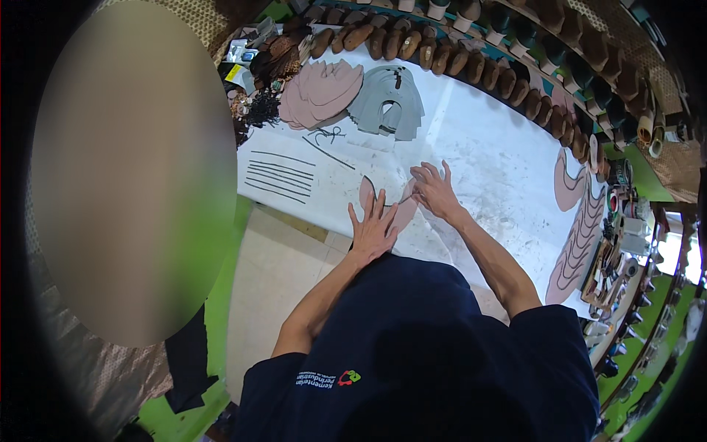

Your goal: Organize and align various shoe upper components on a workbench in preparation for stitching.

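Note:
A pink curved shoe-upper piece (404, 214) lies on the white worktable at its near edge, in front of me. Along its inner curve runs a thin dark strip (398, 202). My left hand (374, 230) rests flat on the piece with its fingers spread, hiding part of it. At the piece's right tip, my right hand (436, 190) has thumb and forefinger closed at the end of the strip, its other fingers raised. Several dark strips (280, 174) lie in a row to the left, and a longer one lies loose beyond them.
Pink pieces (318, 92) and grey pieces (384, 103) lie in piles at the far left. Brown shoe lasts (427, 54) line the back edge. More pink pieces with dark edges (578, 243) overlap along the right side, beside tools and containers (613, 265).

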Action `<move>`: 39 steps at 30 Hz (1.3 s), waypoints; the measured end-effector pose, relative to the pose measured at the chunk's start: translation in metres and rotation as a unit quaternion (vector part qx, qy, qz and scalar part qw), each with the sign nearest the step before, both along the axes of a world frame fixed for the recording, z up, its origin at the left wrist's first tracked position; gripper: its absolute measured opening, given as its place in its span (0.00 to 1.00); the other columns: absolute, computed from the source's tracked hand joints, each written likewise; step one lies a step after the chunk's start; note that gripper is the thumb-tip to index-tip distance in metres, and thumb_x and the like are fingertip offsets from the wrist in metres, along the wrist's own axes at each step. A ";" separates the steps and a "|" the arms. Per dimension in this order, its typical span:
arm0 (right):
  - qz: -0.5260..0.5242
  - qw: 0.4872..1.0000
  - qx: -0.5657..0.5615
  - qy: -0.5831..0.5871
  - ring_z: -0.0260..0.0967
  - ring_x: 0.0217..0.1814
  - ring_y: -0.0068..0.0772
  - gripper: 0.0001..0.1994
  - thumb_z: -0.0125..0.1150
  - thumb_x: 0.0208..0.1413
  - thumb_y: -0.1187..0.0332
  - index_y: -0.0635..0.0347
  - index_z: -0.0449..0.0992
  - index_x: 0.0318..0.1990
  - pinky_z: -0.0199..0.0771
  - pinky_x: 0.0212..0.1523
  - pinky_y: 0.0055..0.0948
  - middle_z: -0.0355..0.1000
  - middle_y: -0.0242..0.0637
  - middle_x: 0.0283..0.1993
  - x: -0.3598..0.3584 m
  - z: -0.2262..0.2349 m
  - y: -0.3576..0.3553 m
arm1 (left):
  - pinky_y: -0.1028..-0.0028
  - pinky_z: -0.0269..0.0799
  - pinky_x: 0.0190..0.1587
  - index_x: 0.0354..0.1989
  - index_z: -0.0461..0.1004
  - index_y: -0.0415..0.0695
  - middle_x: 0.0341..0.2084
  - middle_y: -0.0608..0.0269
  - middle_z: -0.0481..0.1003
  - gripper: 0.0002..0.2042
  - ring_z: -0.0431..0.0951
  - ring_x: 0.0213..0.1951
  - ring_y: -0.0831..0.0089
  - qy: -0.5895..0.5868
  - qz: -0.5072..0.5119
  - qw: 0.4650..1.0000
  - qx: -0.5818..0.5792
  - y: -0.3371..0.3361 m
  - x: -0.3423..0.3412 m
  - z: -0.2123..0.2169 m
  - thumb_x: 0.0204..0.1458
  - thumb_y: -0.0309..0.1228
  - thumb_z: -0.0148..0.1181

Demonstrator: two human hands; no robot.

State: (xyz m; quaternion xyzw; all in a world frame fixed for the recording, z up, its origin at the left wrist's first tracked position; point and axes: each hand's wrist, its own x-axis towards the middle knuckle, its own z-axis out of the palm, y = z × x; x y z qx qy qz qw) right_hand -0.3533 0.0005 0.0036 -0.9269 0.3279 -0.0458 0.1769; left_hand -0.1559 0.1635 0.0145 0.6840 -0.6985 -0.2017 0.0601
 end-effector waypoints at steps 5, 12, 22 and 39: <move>-0.013 0.999 -0.015 -0.047 0.52 0.80 0.46 0.04 0.69 0.56 0.63 0.50 0.83 0.34 0.33 0.78 0.73 0.67 0.34 0.70 0.002 -0.005 -0.003 | 0.21 0.27 0.70 0.77 0.63 0.58 0.83 0.56 0.40 0.33 0.35 0.82 0.52 -0.002 -0.003 1.000 -0.003 0.000 0.000 -0.003 0.61 0.47 0.57; -0.007 1.000 -0.018 -0.019 0.53 0.80 0.46 0.06 0.70 0.54 0.63 0.51 0.84 0.36 0.34 0.78 0.73 0.67 0.33 0.69 0.007 -0.001 -0.005 | 0.20 0.29 0.69 0.75 0.65 0.58 0.83 0.55 0.40 0.33 0.38 0.82 0.49 -0.023 -0.030 0.999 -0.022 -0.005 0.002 -0.002 0.60 0.48 0.59; -0.007 1.000 -0.016 -0.001 0.53 0.80 0.45 0.07 0.73 0.52 0.61 0.50 0.85 0.36 0.35 0.78 0.73 0.68 0.31 0.68 0.010 0.006 -0.008 | 0.18 0.30 0.68 0.75 0.66 0.63 0.83 0.54 0.39 0.33 0.37 0.82 0.46 -0.020 -0.031 0.999 -0.006 -0.008 0.002 0.003 0.59 0.49 0.60; 0.005 0.999 -0.048 -0.005 0.55 0.79 0.43 0.04 0.70 0.53 0.63 0.49 0.86 0.35 0.33 0.79 0.72 0.70 0.32 0.68 0.018 0.004 -0.012 | 0.17 0.33 0.67 0.70 0.71 0.66 0.82 0.53 0.44 0.25 0.41 0.81 0.45 -0.005 0.015 0.998 -0.054 -0.010 -0.008 -0.011 0.64 0.44 0.59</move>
